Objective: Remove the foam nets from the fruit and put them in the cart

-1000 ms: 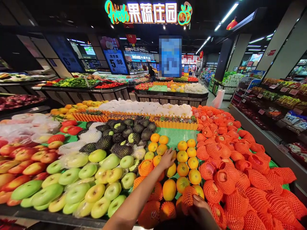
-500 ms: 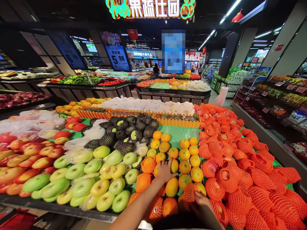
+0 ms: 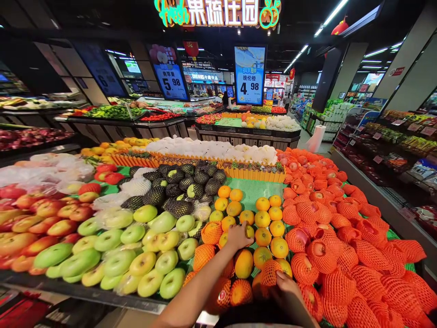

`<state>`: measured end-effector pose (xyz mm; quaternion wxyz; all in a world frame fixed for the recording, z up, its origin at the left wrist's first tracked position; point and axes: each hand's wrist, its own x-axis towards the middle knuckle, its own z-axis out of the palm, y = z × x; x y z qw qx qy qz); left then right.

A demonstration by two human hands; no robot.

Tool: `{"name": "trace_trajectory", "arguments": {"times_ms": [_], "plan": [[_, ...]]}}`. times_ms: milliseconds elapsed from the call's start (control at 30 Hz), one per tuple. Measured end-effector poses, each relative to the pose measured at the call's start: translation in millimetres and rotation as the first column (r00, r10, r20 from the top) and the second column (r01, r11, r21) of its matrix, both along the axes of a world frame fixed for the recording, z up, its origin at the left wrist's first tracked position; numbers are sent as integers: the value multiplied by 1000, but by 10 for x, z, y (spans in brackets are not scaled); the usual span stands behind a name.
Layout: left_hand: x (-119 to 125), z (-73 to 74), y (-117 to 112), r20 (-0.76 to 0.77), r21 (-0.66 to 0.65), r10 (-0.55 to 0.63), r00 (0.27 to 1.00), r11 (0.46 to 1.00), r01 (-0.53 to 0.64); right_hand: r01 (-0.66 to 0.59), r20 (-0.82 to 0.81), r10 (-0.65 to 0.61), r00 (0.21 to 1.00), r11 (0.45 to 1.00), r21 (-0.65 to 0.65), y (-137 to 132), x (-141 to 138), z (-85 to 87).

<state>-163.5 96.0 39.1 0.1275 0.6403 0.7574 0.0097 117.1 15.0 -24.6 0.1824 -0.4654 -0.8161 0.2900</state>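
Observation:
My left hand (image 3: 238,237) reaches into the rows of loose oranges, its fingers and thumb curled round an orange (image 3: 250,232) that still sits among the others. Nearer to me, my right hand (image 3: 287,288) grips an orange in a foam net (image 3: 270,272), the thumb on its right side. Its other fingers are mostly hidden. Between my hands lies a larger bare orange (image 3: 243,263). More netted oranges (image 3: 241,292) line the front edge, close to my left forearm.
Green apples (image 3: 118,262) fill the left of the stand, with black-netted avocados (image 3: 186,182) behind. Red-netted fruit (image 3: 336,255) is heaped on the right. A low orange fence (image 3: 251,174) crosses the back. Snack shelves (image 3: 392,155) stand beyond at right.
The fingers of my left hand have drawn in round an orange, where they were spread before. My right hand holds the netted orange in nearly the same place.

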Motion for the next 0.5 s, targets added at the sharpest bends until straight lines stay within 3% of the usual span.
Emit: {"name": "trace_trajectory", "arguments": {"times_ms": [167, 300, 500], "plan": [[37, -100, -42, 17, -30, -27, 999, 999, 28, -46, 54, 48, 997, 998, -34, 6, 21, 63], [19, -145, -135, 38, 18, -44, 998, 999, 44, -54, 53, 57, 997, 998, -42, 8, 21, 110], [19, -193, -226, 76, 71, -1, 997, 997, -4, -75, 44, 75, 996, 997, 0, 28, 46, -49]]}}
